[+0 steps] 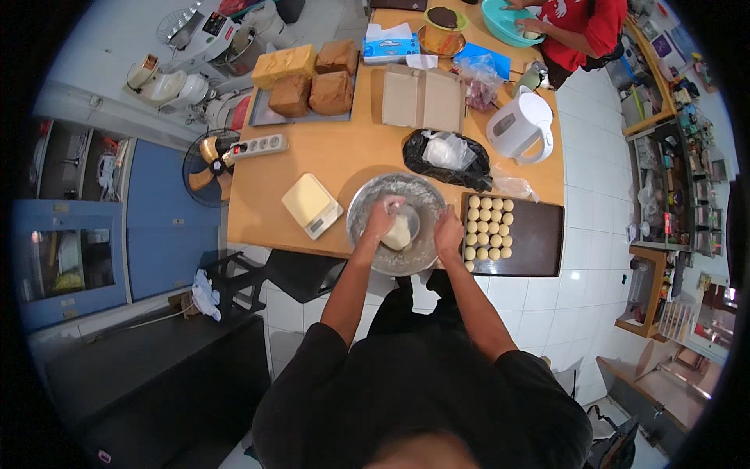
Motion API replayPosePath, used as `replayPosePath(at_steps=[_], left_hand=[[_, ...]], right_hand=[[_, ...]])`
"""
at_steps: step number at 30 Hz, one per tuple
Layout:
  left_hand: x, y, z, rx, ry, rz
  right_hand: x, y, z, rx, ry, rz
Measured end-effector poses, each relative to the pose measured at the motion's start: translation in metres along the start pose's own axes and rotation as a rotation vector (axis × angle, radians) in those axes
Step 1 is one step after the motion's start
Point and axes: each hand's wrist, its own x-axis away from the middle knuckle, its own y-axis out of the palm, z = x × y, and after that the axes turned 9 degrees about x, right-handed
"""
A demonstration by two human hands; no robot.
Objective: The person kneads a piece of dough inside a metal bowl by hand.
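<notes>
A floury metal mixing bowl stands at the table's near edge, in front of me. Inside it is a pale lump of dough. My left hand reaches into the bowl with bent fingers against the dough, partly around its far side. At the bowl's right rim, my right hand is closed on the edge. Just right of that hand lies a dark tray with rows of small round dough balls on its left half. A kitchen scale with a pale yellow top sits left of the bowl.
Behind the bowl lie a black plastic bag and an opened cardboard box. A white kettle stands right, a power strip left. Brown loaves fill a far-left tray. Across the table, a person in red handles a turquoise basin.
</notes>
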Motion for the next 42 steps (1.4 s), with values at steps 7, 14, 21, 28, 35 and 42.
replayPosePath(at_steps=[7,14,21,28,35,42], left_hand=[[0.073,-0.026,0.064,-0.855,0.186,0.793],[0.070,-0.016,0.008,-0.011,-0.071,0.552],[0.073,-0.007,-0.006,-0.141,-0.124,0.648],[0.070,0.000,-0.012,-0.136,-0.063,0.634],[0.069,0.010,0.009,-0.280,-0.046,0.703],[0.068,0.003,0.000,-0.135,-0.025,0.658]], right_hand=[[0.019,-0.031,-0.023,0.085,-0.195,0.230],[0.021,0.054,-0.028,0.110,-0.738,-0.027],[0.020,0.040,-0.022,-0.038,-0.562,-0.365],[0.030,0.031,-0.021,0.049,-0.460,-0.425],[0.039,0.044,-0.045,0.147,-0.354,-0.254],[0.030,0.066,-0.049,0.063,-0.535,0.059]])
